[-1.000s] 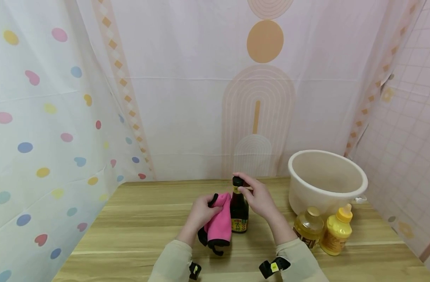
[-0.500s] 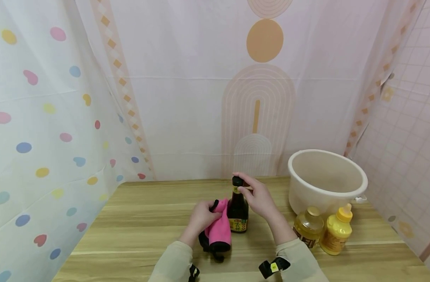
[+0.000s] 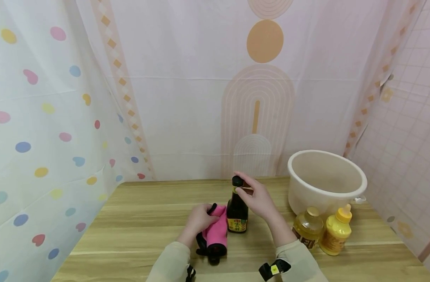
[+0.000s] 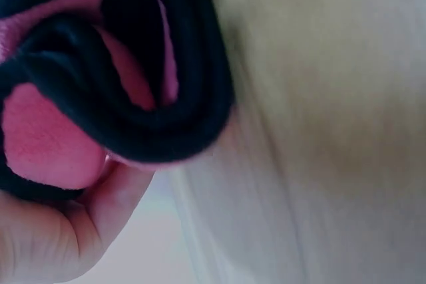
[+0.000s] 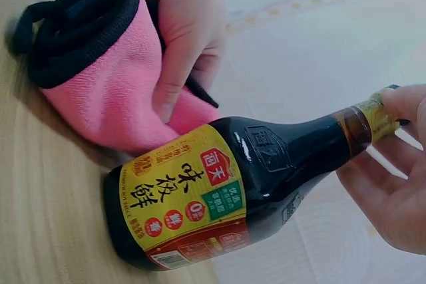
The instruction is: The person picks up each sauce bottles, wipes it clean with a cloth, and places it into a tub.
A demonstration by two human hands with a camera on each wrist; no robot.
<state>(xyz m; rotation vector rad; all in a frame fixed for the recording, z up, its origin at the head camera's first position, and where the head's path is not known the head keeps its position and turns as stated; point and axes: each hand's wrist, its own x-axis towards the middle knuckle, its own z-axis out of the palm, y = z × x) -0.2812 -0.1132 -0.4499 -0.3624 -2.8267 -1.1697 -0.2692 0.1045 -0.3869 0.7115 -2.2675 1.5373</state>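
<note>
Right wrist view, soy sauce bottle [image 5: 246,174]: yellow label [image 5: 174,194] reads 味极鲜 in big black script, 海天 on red emblem [image 5: 214,167] at its 1 o'clock. PREMIUM SOY SAUCE, small, along the 9 o'clock edge. Green badge [image 5: 226,199], 3 o'clock: 优选, rest illegible. Red circles [image 5: 174,218], 5 to 8 o'clock: 0, 鲜, 香. Glass past the label's 2 o'clock: embossed 海天. Head view, 4 to 5 o'clock: print on squat bottle [image 3: 310,225], yellow bottle [image 3: 336,234], strap tag [image 3: 274,269] too small to read.

left wrist view: pink cloth [image 4: 100,98] cut off | left fingers [image 5: 172,94] partly hidden | yellow bottle print [image 3: 333,243] too small
</note>
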